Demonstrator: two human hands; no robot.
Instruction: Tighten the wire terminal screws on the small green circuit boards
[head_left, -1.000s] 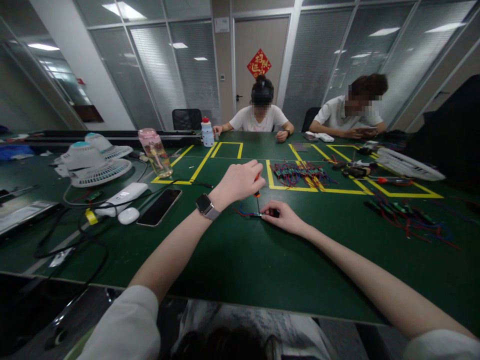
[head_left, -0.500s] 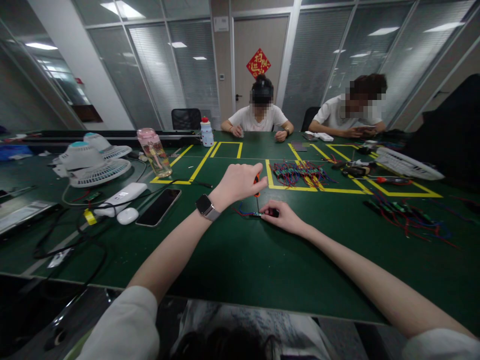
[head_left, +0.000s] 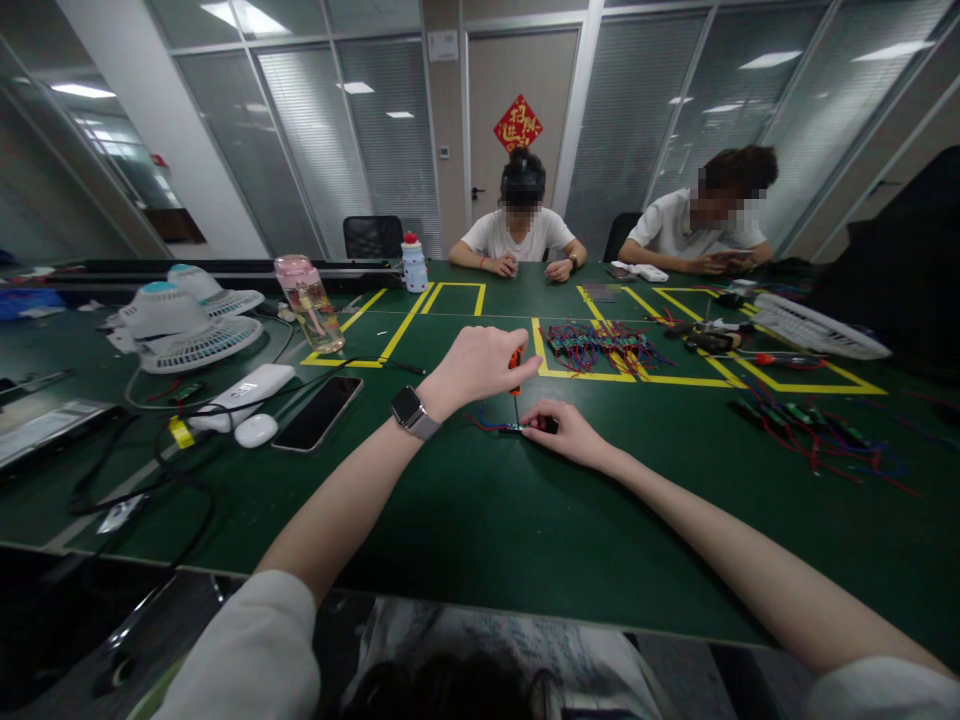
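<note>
Left hand [head_left: 476,366] closed around a screwdriver [head_left: 514,372] – orange handle, shaft upright, tip down on a small wired part [head_left: 512,427] lying on the table [head_left: 480,520] mid-front. Right hand [head_left: 564,430] pinches the part flat against the table, fingers closed on its right end.

Handling, my read: the part is light and small, with thin red and blue leads – would skid or twist under the driver unless pinned, and the wires look fragile. Best held by the body, not by the leads. Screwdriver is stiff and slim; grip sits high on the handle.

Surface: green mat with yellow tape boxes, looks matte, not slippery. A pile of similar wired parts [head_left: 600,345] sits beyond, a phone [head_left: 319,413] to the left. Glass-walled office, two other people seated at the far side.
</note>
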